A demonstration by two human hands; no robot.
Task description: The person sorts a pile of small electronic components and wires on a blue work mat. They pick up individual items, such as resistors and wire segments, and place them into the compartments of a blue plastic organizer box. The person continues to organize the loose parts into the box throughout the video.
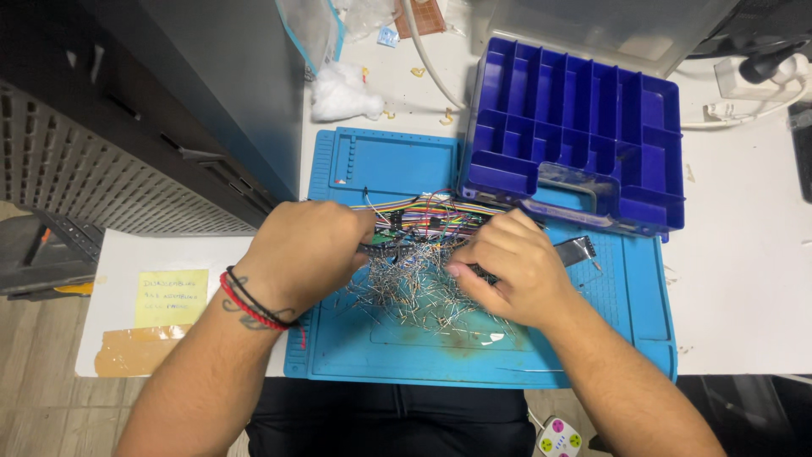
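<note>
My left hand (306,252) and my right hand (513,267) are both curled into a tangle of multicoloured jumper wires (427,218) on a blue work mat (397,165). Below the wires lies a loose heap of thin metal pins and leads (406,292). My left hand grips a dark bundle of wires at its fingertips. My right hand's fingers are closed over the wires and pins, with a black flat connector strip (577,250) poking out to its right. My left wrist wears red and black cord bracelets (254,306).
An empty blue compartment organiser box (579,118) rests on the mat's far right corner. A dark perforated cabinet (127,118) stands at left. A yellow sticky note (172,297) and tape sit on the white table; cotton wool (342,93) lies behind the mat.
</note>
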